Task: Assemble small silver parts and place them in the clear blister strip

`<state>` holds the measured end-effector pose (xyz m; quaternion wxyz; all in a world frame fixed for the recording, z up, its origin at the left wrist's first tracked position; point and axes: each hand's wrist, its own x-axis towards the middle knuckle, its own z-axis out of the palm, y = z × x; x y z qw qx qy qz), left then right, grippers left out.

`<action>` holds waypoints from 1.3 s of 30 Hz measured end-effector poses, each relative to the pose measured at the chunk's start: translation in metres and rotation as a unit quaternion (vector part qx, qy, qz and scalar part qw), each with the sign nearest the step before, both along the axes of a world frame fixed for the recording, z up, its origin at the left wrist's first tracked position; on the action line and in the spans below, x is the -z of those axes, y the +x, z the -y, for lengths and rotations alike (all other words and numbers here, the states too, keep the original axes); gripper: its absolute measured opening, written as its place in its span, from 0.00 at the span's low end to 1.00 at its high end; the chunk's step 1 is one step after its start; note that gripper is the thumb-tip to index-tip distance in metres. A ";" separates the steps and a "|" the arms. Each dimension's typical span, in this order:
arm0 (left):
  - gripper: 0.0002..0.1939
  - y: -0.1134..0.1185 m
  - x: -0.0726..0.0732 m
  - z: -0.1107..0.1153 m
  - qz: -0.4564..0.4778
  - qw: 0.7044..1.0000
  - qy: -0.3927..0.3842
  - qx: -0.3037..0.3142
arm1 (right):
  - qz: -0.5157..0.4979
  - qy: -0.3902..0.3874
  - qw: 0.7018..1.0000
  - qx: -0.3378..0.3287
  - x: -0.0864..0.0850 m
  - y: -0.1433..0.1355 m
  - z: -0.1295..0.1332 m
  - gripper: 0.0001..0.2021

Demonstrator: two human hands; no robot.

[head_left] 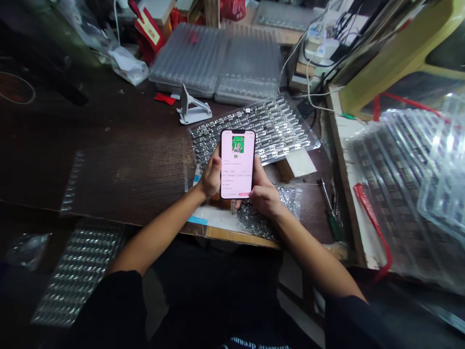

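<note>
A smartphone point(238, 167) with a lit, pinkish-white screen is held upright between my two hands, above the desk's front edge. A small green picture shows near the top of its screen. My left hand point(211, 177) grips the phone's left side, thumb along the edge. My right hand point(266, 194) is closed around the lower right side, its thumb at the bottom corner of the screen. Behind the phone lies a clear tray point(276, 128) filled with rows of small metal parts. A heap of small shiny pieces point(254, 220) lies under my right hand.
A white phone stand point(195, 110) stands behind the phone, before stacked clear plastic trays point(189, 58). A green-handled screwdriver point(332, 215) lies at the right. More wrapped trays point(403, 194) fill the right side, beside a red strap point(374, 228). Another blister tray point(78, 271) is low at left.
</note>
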<state>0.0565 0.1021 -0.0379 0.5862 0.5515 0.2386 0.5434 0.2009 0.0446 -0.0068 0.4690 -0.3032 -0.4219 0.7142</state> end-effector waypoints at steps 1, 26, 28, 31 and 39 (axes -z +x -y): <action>0.39 0.000 0.000 0.000 -0.002 1.000 0.002 -0.001 | 0.000 0.001 1.000 0.000 0.000 0.000 0.000 0.50; 0.39 -0.004 -0.001 -0.001 -0.058 0.997 0.038 -0.033 | 0.032 -0.018 0.999 0.016 -0.002 0.000 0.001 0.43; 0.39 -0.003 -0.002 -0.001 -0.054 0.998 0.037 -0.022 | 0.030 -0.016 0.999 0.020 -0.004 0.000 0.001 0.42; 0.40 -0.002 -0.001 -0.001 -0.046 0.998 0.033 -0.013 | 0.023 -0.020 0.999 0.024 -0.006 -0.001 0.001 0.45; 0.40 0.000 0.000 -0.001 -0.033 0.999 0.028 -0.018 | 0.021 -0.028 0.999 0.030 -0.006 -0.002 0.001 0.50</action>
